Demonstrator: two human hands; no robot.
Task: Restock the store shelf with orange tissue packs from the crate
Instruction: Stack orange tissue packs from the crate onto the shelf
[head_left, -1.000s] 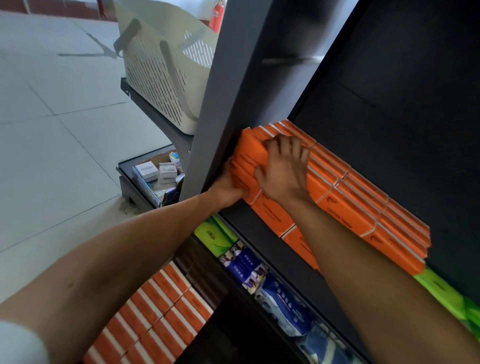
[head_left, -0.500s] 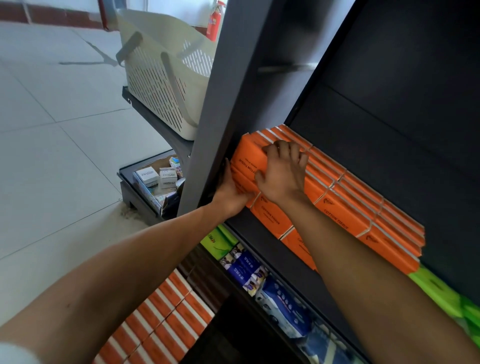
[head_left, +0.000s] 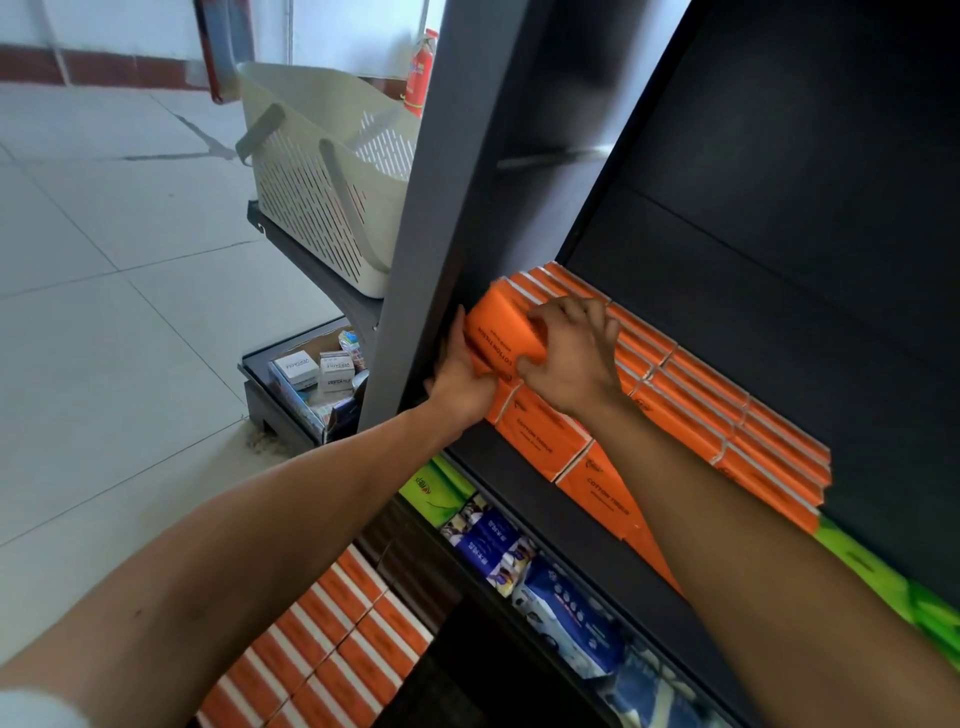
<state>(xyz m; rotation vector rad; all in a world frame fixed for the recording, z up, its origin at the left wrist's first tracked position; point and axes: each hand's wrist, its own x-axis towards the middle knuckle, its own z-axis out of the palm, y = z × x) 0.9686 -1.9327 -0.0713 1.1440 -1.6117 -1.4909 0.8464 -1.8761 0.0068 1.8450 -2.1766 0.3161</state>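
1. Up at the shelf's (head_left: 524, 483) left end, the top orange tissue pack (head_left: 501, 332) lies flat, long axis running front to back.
2. Right hand (head_left: 571, 353) clutches its right edge; left hand (head_left: 460, 376) presses straight fingers against its left side.

An orange tissue pack (head_left: 501, 332) at the left end of the stocked row is held between two hands. The right hand (head_left: 569, 353) is curled over its top and front edge; the left hand (head_left: 460, 371) is pressed against its left end, beside the grey shelf upright (head_left: 441, 208). More orange packs (head_left: 727, 415) are ranged toward 4 o'clock along the dark shelf (head_left: 519, 467). At 7 o'clock, the crate's orange packs (head_left: 332, 644) are seen. A cream basket (head_left: 322, 176) is placed at 11 o'clock.
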